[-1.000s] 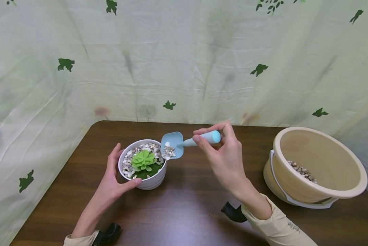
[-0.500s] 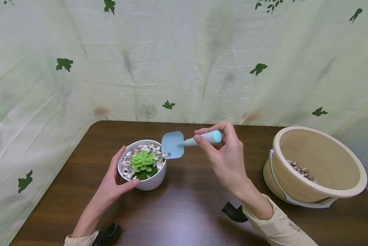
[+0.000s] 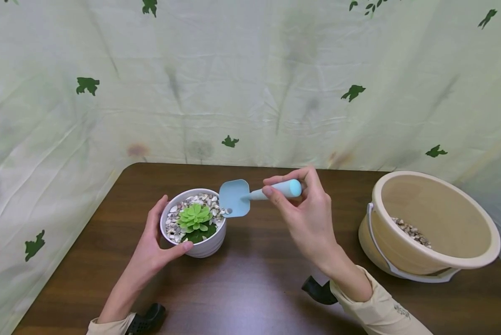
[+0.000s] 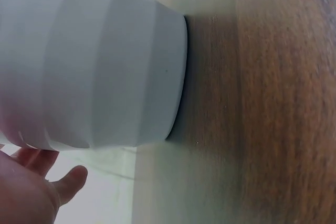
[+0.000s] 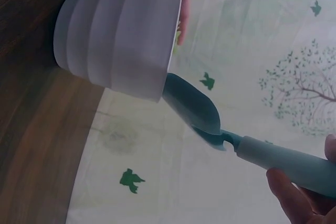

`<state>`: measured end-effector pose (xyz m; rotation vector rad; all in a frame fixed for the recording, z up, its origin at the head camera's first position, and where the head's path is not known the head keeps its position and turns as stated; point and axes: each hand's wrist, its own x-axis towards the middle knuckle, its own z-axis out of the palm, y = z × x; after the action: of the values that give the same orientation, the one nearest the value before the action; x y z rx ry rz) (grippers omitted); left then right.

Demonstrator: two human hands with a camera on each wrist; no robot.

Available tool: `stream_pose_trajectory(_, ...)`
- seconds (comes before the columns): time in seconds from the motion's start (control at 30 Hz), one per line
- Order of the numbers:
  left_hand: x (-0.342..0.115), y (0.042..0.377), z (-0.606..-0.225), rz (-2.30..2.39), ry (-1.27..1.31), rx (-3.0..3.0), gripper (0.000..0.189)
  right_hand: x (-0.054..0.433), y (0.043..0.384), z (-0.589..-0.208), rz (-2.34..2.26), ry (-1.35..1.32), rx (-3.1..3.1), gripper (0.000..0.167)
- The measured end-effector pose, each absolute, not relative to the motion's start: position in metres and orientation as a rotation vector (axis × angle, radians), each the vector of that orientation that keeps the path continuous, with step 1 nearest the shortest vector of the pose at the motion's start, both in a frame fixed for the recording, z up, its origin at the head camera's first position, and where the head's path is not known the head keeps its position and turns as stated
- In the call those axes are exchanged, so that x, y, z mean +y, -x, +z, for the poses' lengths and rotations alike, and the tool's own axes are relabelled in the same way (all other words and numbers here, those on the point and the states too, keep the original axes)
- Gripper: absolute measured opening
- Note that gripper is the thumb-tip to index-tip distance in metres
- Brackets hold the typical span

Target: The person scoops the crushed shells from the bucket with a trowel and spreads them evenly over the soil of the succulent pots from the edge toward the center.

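Note:
A white ribbed flowerpot [image 3: 206, 248] stands on the brown table, filled with pale pebbles [image 3: 210, 201] around a bright green succulent [image 3: 195, 217]. A darker green patch shows at the plant's near right. My left hand [image 3: 154, 246] grips the pot from the left, thumb at the near rim and fingers around the far left side. Between thumb and fingers, my right hand [image 3: 306, 209] pinches the handle of a light blue trowel [image 3: 235, 199]. The blade slopes down to the pot's right rim, with a few pebbles at its lower edge. In the right wrist view, the trowel blade [image 5: 194, 106] meets the rim.
At the right of the table [image 3: 250, 288] stands a beige bucket [image 3: 443, 200] with a grey handle, a heap of pebbles [image 3: 411, 231] in its bottom. A pale curtain [image 3: 250, 79] with green leaf prints hangs behind the table's far edge.
The pebbles that lay on the trowel's blade have slid down into the pot, covering more of the green patch at its right. Both hands have stayed almost in place.

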<state>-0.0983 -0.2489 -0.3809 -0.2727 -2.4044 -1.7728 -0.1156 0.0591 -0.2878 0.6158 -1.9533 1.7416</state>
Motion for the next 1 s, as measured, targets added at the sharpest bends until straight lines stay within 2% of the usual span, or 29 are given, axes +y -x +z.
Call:
stream_pose_trajectory(0.37,-0.25,0.099,-0.38,-1.591,0.249,-2.544,0.1,0.054,0.11,-0.289,1.72,-0.659,-1.935,0.03)
stream_pose_trajectory(0.7,-0.253,0.099,-0.38,-1.823,0.307,-2.466,0.094,0.05,0.107,-0.295,1.602,-0.752,-1.909,0.037)
stream_pose_trajectory(1.0,-0.252,0.098,-0.38,-1.805,0.264,-2.455,0.099,0.047,0.102,-0.298,1.486,-0.794,-1.887,0.039)
